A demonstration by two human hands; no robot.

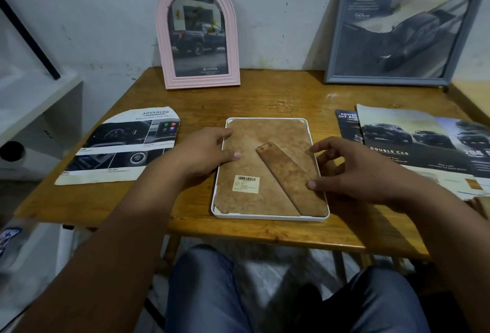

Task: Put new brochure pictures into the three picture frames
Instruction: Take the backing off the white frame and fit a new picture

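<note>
A white picture frame (pixel 270 217) lies face down at the table's front middle, its brown backing board (pixel 249 152) up, with a folded stand strip and a barcode label. My left hand (pixel 204 151) rests on the frame's left edge, thumb on the backing. My right hand (pixel 355 168) touches the right edge, thumb on the stand strip. A pink arched frame (pixel 197 33) with a truck picture leans on the wall at the back. A grey rectangular frame (pixel 400 33) with a car picture leans at the back right. A cut brochure page (pixel 119 147) lies to the left.
A stack of car brochures (pixel 413 142) lies on the wooden table (pixel 278 97) at the right, reaching its edge. A white shelf unit (pixel 37 110) stands to the left of the table. My knees in blue trousers are below the front edge.
</note>
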